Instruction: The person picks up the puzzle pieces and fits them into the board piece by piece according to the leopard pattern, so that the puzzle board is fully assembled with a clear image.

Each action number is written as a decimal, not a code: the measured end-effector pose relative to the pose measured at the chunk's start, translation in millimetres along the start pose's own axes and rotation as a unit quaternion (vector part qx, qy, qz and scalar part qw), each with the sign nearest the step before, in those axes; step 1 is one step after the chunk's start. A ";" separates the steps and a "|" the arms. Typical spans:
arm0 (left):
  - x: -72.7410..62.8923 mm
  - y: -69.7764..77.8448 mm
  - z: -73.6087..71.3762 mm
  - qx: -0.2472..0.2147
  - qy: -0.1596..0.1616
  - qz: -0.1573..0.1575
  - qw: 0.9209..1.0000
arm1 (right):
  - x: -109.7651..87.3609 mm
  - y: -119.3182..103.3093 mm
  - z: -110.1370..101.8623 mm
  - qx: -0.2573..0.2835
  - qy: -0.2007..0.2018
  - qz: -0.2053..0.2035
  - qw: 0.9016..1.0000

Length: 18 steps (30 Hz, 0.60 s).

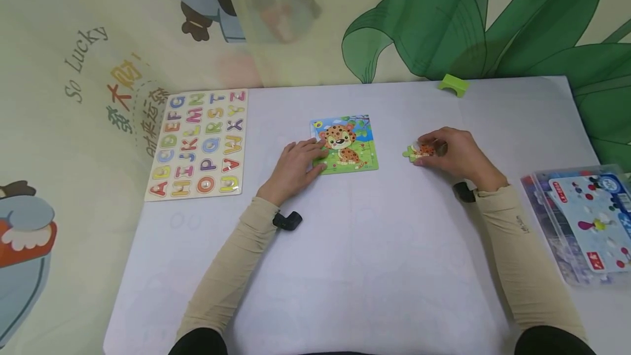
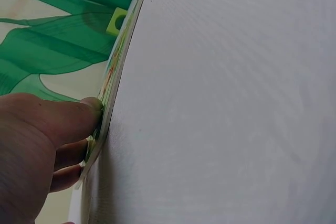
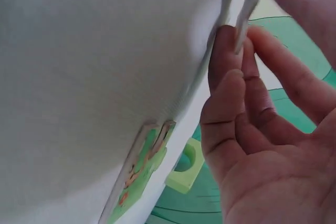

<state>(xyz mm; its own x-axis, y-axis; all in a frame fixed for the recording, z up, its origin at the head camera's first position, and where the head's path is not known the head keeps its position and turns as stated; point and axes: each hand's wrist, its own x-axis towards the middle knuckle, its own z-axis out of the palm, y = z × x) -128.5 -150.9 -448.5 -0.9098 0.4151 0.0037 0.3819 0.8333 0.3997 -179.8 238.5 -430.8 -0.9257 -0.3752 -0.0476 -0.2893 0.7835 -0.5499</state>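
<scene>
A small leopard jigsaw puzzle (image 1: pixel 348 147) lies flat near the middle of the table, its picture showing a spotted cub on green grass. My left hand (image 1: pixel 299 166) rests on its left edge with fingers extended, covering that side. In the left wrist view the thumb (image 2: pixel 84 109) touches the puzzle's edge. To the right of the puzzle, my right hand (image 1: pixel 451 152) pinches a jigsaw piece (image 1: pixel 416 151) with orange spotted and green print. The right wrist view shows this piece (image 3: pixel 247 17) edge-on between the thumb and fingers.
A wooden alphabet board (image 1: pixel 197 147) lies at the left. A light green arch block (image 1: pixel 453 85) stands at the table's back edge. At the right is a clear plastic box (image 1: pixel 562 234) with a printed sheet on top. A patterned curtain hangs behind the table.
</scene>
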 end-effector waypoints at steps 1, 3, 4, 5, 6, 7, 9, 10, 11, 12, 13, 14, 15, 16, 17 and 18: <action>0.0 0.4 -0.3 -0.001 0.000 0.000 1.000 | -0.7 0.0 -0.4 0.003 0.001 0.003 1.000; 0.1 0.0 -0.1 -0.002 0.000 -0.001 1.000 | -2.2 0.6 -1.4 0.011 0.000 0.008 1.000; 0.3 0.2 -0.3 -0.003 0.000 -0.001 1.000 | -3.2 0.9 -2.6 0.014 0.000 0.012 1.000; 0.4 0.3 -0.6 -0.004 0.001 0.000 1.000 | -3.6 1.9 -3.4 0.017 -0.002 0.013 1.000; 0.6 0.3 -0.7 -0.006 0.002 0.000 1.000 | -4.4 2.5 -4.3 0.020 -0.002 0.015 1.000; 0.6 0.2 -0.8 -0.007 0.003 -0.001 1.000 | -5.1 3.0 -4.9 0.022 -0.001 0.016 1.000; 0.4 -0.2 -0.8 -0.009 0.002 -0.002 1.000 | -6.0 4.3 -4.9 0.021 0.002 0.013 1.000; 0.3 -0.3 -0.8 -0.010 0.002 -0.002 1.000 | -6.4 4.9 -4.4 0.019 0.004 0.007 1.000; 0.0 -0.2 -1.0 -0.011 0.002 -0.003 1.000 | -6.8 5.2 -3.7 0.017 0.005 0.002 1.000; -0.3 -0.1 -1.1 -0.011 0.001 -0.003 1.000 | -7.7 4.9 -2.9 0.016 0.007 -0.004 1.000; -0.7 0.1 -1.2 -0.012 0.001 -0.003 1.000 | -8.1 5.0 -1.8 0.012 0.006 -0.011 1.000; -1.1 0.3 -1.2 -0.012 0.000 -0.003 1.000 | -8.7 4.7 -0.7 0.007 0.004 -0.016 1.000; -1.4 0.5 -1.4 -0.012 0.000 -0.003 1.000 | -9.6 4.3 0.1 0.001 0.001 -0.021 1.000; -1.3 0.8 -1.4 -0.013 0.000 -0.003 1.000 | -10.5 3.4 0.8 -0.004 -0.004 -0.023 1.000; -1.3 1.1 -1.5 -0.014 0.000 -0.002 1.000 | -11.3 2.8 1.2 -0.008 -0.008 -0.025 1.000; -1.1 1.4 -1.6 -0.016 0.000 -0.001 1.000 | -12.1 2.1 1.2 -0.014 -0.011 -0.029 0.999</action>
<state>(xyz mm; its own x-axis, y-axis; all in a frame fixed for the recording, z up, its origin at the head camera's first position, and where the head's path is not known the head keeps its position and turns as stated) -127.1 -150.7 -446.5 -0.9108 0.4128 0.0030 0.3742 0.8225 0.4283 -168.9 244.1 -432.4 -0.9016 -0.4312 -0.0357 -0.3488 0.7732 -0.5296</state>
